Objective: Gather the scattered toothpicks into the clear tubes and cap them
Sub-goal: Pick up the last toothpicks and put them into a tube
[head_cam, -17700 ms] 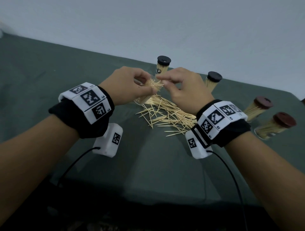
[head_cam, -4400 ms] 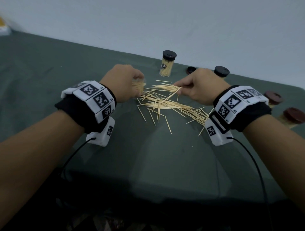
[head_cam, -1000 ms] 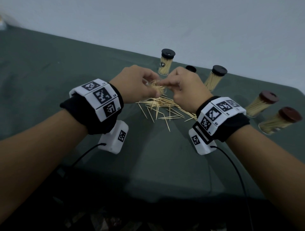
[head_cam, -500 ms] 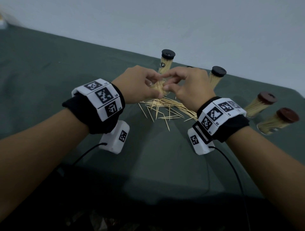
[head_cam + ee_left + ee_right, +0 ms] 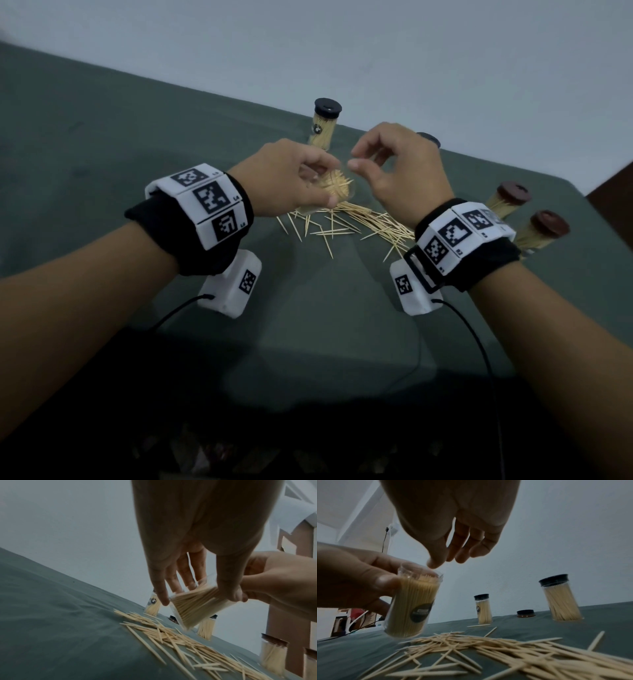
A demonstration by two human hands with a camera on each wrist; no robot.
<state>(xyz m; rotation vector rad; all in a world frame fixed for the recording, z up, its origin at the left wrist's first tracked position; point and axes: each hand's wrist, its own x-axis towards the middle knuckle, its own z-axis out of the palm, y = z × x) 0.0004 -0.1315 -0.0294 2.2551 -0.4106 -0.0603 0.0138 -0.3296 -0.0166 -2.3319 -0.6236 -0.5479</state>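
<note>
Left hand (image 5: 287,185) grips the open tube (image 5: 412,601); right hand (image 5: 400,174), grip loose and empty, just above its mouth.

Pale tan toothpicks (image 5: 356,226) lie across the dark green counter (image 5: 102,137). Clear tube (image 5: 412,605) packed tan, with a black round label. Black caps (image 5: 327,108), dark brown caps (image 5: 513,194), and black-and-white checkered wristbands (image 5: 209,202).
</note>
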